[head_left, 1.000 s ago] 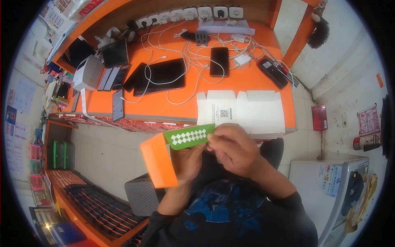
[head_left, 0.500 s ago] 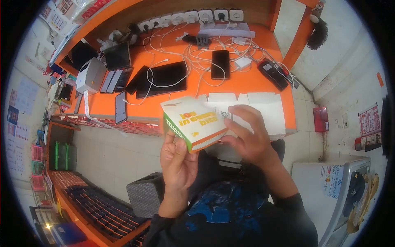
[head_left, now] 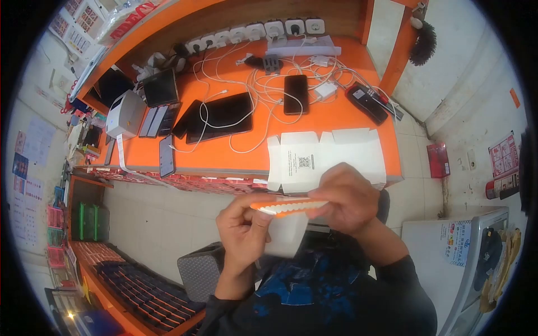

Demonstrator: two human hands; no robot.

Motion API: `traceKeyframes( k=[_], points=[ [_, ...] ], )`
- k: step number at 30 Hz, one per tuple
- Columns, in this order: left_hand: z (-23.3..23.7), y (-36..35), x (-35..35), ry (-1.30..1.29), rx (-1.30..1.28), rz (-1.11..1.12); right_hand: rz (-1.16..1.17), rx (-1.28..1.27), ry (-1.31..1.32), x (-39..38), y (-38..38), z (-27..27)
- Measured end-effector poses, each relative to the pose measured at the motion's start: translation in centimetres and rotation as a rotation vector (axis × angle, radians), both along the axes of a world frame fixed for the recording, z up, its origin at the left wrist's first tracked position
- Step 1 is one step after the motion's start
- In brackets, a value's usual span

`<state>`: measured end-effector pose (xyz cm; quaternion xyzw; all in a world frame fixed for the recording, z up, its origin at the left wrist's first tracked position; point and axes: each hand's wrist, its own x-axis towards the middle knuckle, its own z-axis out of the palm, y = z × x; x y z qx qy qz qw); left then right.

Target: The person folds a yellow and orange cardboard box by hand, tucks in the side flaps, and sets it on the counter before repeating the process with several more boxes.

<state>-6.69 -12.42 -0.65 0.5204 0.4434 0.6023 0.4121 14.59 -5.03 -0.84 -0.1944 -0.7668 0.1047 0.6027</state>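
Note:
Both hands hold a small printed carton (head_left: 288, 208) in front of my body, turned so that its orange side with a white zigzag edge faces me. A pale flap or panel hangs below it. My left hand (head_left: 245, 227) pinches the left end, thumb in front. Closed on the right end is my right hand (head_left: 350, 199). Beyond the hands, a flattened white cardboard sheet (head_left: 347, 154) with a printed code lies at the desk's front edge. The carton's other printed faces are turned out of sight.
The orange desk (head_left: 213, 154) carries tangled white cables, a tablet (head_left: 224, 120), a phone (head_left: 296, 94), a label printer (head_left: 124, 113) and a black-and-red handheld device (head_left: 365, 103). A grey woven box (head_left: 199, 273) stands on the floor at left; a white fridge (head_left: 431, 246) is at right.
The carton has been tilted from its lettered face to its orange edge and lowered slightly. My right hand has moved down from beside the carton and closed on its right end.

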Motion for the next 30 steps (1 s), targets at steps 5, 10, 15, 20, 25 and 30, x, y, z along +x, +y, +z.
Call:
traceKeyframes(
  k=[5,10,15,20,25,30],
  points=[
    [0.6,1.2,-2.5,0.457,0.057,-0.105,0.059,-0.246,0.074,-1.7,0.2,-1.7],
    [-0.7,3.5,-0.8,0.087,0.005,-0.159,0.149,-0.306,0.122,-2.1,0.6,-2.2],
    [-1.4,4.2,-1.4,0.111,0.003,-0.329,0.191,-0.643,0.031,-0.9,0.4,-0.9],
    [-4.2,4.4,-0.3,0.253,-0.103,-0.149,-0.047,-0.356,-0.004,-1.7,1.0,-2.6],
    [-4.0,3.9,0.4,-0.007,-0.064,0.032,0.165,-0.714,0.209,-1.7,0.9,-3.3],
    [-5.8,4.1,-0.5,0.072,-0.16,-0.103,-0.132,-0.42,0.048,-1.3,1.2,-3.9]
  ],
)
